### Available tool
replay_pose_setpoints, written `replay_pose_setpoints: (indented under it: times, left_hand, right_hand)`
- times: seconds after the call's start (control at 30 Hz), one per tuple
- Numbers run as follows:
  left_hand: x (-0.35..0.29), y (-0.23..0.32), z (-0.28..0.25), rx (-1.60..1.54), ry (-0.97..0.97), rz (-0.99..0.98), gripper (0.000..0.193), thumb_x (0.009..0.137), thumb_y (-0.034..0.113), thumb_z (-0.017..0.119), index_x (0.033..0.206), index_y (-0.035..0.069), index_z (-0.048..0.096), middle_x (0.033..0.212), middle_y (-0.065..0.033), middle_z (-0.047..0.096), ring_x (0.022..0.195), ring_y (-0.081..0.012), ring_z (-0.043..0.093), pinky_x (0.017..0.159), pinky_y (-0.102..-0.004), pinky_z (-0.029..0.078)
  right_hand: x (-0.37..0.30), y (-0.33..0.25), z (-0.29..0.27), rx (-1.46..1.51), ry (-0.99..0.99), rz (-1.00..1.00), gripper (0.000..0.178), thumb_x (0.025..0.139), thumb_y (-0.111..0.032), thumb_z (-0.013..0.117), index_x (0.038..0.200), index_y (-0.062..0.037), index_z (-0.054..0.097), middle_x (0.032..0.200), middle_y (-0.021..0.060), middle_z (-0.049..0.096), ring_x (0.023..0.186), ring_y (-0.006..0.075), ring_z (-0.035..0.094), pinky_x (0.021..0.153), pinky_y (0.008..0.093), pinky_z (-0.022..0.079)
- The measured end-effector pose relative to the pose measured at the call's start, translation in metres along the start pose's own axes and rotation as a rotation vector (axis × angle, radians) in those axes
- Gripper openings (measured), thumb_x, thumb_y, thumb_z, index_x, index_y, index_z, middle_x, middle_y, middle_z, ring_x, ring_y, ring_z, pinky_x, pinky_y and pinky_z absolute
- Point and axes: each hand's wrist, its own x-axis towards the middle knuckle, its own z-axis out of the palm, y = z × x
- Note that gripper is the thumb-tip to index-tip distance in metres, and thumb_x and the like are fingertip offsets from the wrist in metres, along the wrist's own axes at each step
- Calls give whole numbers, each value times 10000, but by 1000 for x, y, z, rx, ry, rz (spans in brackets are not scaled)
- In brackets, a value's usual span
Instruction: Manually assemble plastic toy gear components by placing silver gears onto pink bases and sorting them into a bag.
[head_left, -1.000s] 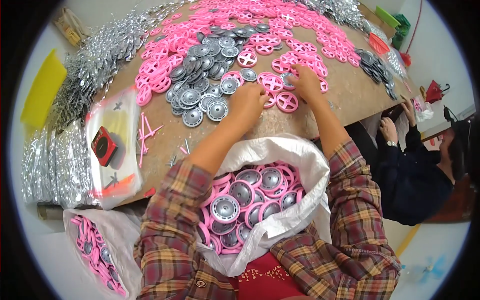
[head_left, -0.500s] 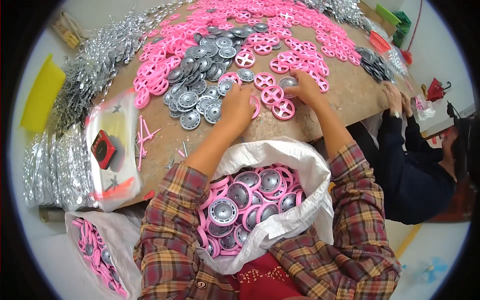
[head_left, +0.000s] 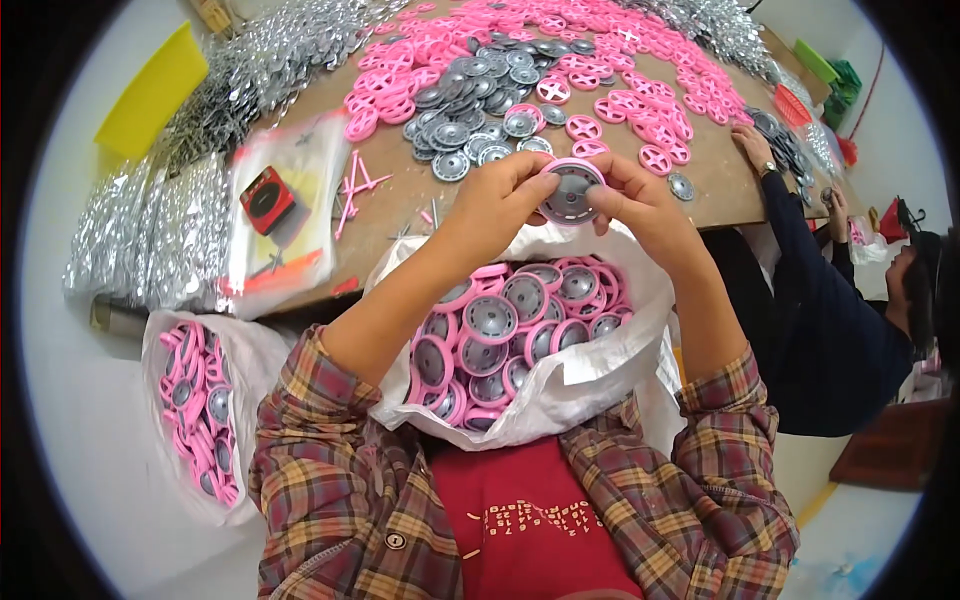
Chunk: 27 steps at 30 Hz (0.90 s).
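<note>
Between my left hand (head_left: pixel 497 205) and my right hand (head_left: pixel 648 208) is a toy wheel (head_left: pixel 573 192), a grey disc set in a pink ring. Fingers and thumbs of both hands press on its rim and face, above the far edge of a white woven sack (head_left: pixel 610 372). Inside that sack lie many pink wheels with grey discs (head_left: pixel 492 319). Beyond my hands, a heap of loose grey discs (head_left: pixel 452 133) sits on the brown table, with spoked pink rings (head_left: pixel 640 110) spread around and behind it.
Left on the table are a red device (head_left: pixel 270 200) on plastic bags, pink sticks (head_left: pixel 350 195) and silver foil strands (head_left: pixel 145 240). A second sack (head_left: pixel 250 365) of pink parts stands lower left. At right, a person in dark sleeves (head_left: pixel 815 280) reaches toward grey discs.
Both hands have come back from the table toward me and together, now holding one wheel above the sack. The view has shifted. The other person's arm reaches farther over the table.
</note>
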Motion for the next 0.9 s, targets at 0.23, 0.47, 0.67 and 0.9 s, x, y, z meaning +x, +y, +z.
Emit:
replay_pose_setpoints:
  times: [0.23,0.47,0.67,0.9]
  left_hand:
    - [-45,-17,4,233,-3,23,229,883,180,565,986,-13,634,745,-65,657,625,-97,594,570,-253,478]
    - [-64,-10,-4,200,-365,-100,315,914,187,577,1148,-24,563,977,-72,639,853,-131,616,751,-281,514]
    - [9,-31,-24,724,-7,72,260,825,194,640,1020,23,639,945,-125,674,874,-237,649,750,-334,495]
    - [81,-107,-22,1066,-19,498,254,691,109,682,938,70,634,999,-110,632,908,-310,604,759,-406,501]
  right_hand:
    - [-39,21,33,-30,96,125,227,927,-244,556,1020,-41,602,803,-41,564,656,23,494,559,175,384]
    - [-50,2,3,-564,-106,22,325,898,-238,594,1129,-9,606,914,34,630,779,113,573,700,236,458]
    - [39,58,-77,-681,282,69,217,888,-156,585,1035,-8,643,873,21,644,756,85,569,675,244,463]
    - [144,117,-93,-883,279,-57,245,845,-263,567,1013,-110,659,887,128,671,832,321,638,719,416,483]
